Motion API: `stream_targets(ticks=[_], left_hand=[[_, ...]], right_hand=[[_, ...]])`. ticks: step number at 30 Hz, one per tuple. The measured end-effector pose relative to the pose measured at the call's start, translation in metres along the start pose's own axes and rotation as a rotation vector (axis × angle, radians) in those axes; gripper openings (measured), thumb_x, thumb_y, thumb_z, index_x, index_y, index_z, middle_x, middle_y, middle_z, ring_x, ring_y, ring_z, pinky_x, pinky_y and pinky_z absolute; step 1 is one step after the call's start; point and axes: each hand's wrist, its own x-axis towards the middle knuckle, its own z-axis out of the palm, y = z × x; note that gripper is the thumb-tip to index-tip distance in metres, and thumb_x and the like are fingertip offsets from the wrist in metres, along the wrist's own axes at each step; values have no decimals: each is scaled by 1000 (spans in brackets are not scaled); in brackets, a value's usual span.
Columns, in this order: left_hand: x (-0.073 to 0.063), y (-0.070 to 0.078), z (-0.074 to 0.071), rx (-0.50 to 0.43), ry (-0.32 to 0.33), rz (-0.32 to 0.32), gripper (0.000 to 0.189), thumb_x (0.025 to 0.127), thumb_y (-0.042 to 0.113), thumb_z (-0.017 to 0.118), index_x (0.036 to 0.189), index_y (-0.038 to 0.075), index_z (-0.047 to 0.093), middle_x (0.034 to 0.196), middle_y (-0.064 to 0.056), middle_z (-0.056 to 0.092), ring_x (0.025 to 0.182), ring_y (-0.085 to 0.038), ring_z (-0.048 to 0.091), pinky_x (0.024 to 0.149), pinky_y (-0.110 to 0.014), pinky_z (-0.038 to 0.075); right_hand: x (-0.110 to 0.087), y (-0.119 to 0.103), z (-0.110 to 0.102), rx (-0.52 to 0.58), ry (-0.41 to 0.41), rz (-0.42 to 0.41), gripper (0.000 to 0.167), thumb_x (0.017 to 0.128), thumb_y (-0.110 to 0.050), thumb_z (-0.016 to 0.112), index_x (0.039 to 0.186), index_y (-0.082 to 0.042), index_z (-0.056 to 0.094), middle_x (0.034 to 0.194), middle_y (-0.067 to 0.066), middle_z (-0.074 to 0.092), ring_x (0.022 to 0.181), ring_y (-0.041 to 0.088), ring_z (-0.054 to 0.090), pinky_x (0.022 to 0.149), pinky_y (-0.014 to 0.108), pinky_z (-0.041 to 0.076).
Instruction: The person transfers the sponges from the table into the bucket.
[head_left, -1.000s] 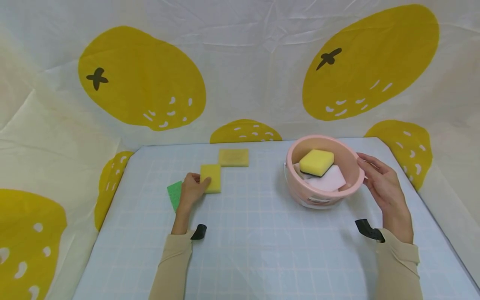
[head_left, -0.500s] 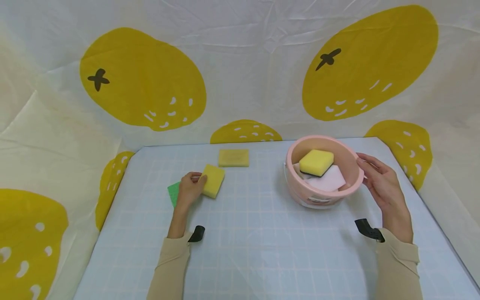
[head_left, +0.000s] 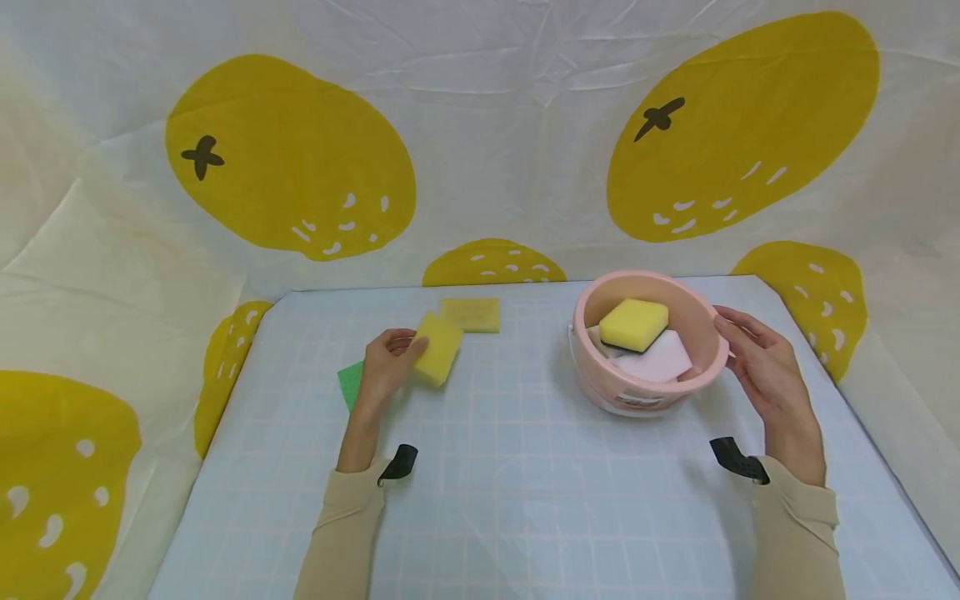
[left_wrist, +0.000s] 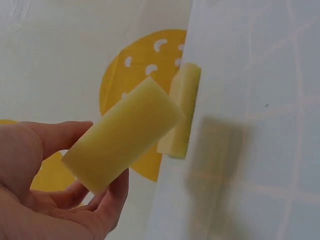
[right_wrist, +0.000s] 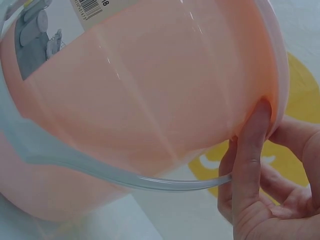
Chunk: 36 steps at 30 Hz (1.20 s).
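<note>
My left hand (head_left: 392,362) pinches a yellow sponge (head_left: 438,350) between thumb and fingers. In the left wrist view the sponge (left_wrist: 125,135) is raised off the table, with its shadow below. Behind it a second yellow sponge (head_left: 471,315) lies flat near the table's back edge. A green piece (head_left: 349,383) is partly hidden under my left wrist. On the right, my right hand (head_left: 772,367) grips the rim of a pink bucket (head_left: 600,379). Up close in the right wrist view, the fingers (right_wrist: 252,150) press the bucket's wall beside its pale handle (right_wrist: 170,184).
Inside the bucket, a yellow sponge with a dark underside (head_left: 633,325) sits on a white block (head_left: 660,358). A pale blue gridded cloth (head_left: 540,500) covers the table. Fruit-printed fabric (head_left: 510,125) rises behind it and along both sides.
My left hand has lifted the yellow sponge and turned it, shifting slightly right and away from me. My right hand and the bucket have stayed in place.
</note>
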Motion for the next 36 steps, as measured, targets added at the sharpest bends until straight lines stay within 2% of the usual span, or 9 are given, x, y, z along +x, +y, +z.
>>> stream_targets(ticks=[5, 15, 26, 32, 36], left_hand=[[1, 10, 3, -67, -18, 13, 41, 93, 22, 77, 125, -1, 65, 120, -19, 66, 113, -29, 62, 83, -20, 50], [-1, 38, 14, -145, -62, 19, 41, 90, 23, 81, 123, 3, 66, 118, -14, 65, 109, -27, 61, 79, -20, 51], [-5, 72, 35, -283, -104, 137, 36, 88, 15, 83, 116, 1, 68, 111, -12, 67, 102, -29, 63, 77, -22, 54], [-8, 90, 50, -281, -140, 162, 34, 89, 18, 82, 117, 4, 68, 113, -9, 67, 102, -24, 65, 78, -23, 55], [-10, 101, 60, -300, -172, 210, 34, 89, 17, 82, 117, 4, 69, 114, -9, 68, 104, -27, 65, 80, -24, 56]], right_hand=[[1, -1, 1, -12, 4, -7, 57, 91, -33, 79, 143, -19, 62, 125, -12, 63, 98, 2, 67, 79, 16, 56], [1, -2, 1, -3, -10, -11, 51, 92, -32, 78, 140, -20, 65, 124, -12, 65, 98, 2, 67, 79, 16, 56], [1, 0, 2, -15, -2, -11, 51, 92, -32, 78, 139, -20, 65, 123, -12, 65, 99, 2, 66, 79, 16, 56], [0, 1, 3, -51, 27, 3, 52, 90, -36, 79, 139, -23, 65, 123, -14, 65, 101, 2, 64, 80, 15, 55], [0, 0, 4, -53, 34, 11, 55, 88, -38, 81, 139, -24, 65, 124, -14, 64, 102, 2, 64, 80, 15, 55]])
